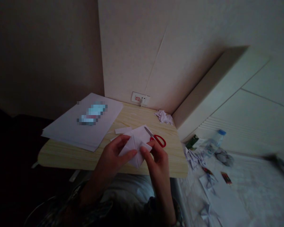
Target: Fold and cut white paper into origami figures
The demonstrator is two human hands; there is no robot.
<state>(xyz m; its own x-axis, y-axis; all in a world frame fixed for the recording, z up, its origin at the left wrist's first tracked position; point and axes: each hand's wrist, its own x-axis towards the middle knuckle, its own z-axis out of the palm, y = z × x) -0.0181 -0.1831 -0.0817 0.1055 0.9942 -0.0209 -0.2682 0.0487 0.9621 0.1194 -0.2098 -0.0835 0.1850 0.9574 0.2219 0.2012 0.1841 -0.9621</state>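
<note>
Between my two hands is a piece of folded white paper (135, 145) with creases running across it, held just above the front part of the small table. My left hand (115, 154) pinches its left side, thumb laid on top and fingers behind. At the right corner, my right hand (157, 157) grips a raised flap between thumb and fingers. Right behind the hands lie a flat white sheet (142, 131), a paper strip (123, 130) and scissors with red handles (159, 140). The undersides of the folded paper are hidden.
A stack of large white paper (61, 129) covers the table's left, with a blurred-out phone-like object (93, 114) on it. Folded paper pieces (164, 117) sit at the back right. On the bed (257, 183) are a bottle (217, 138), more folded papers and a sheet.
</note>
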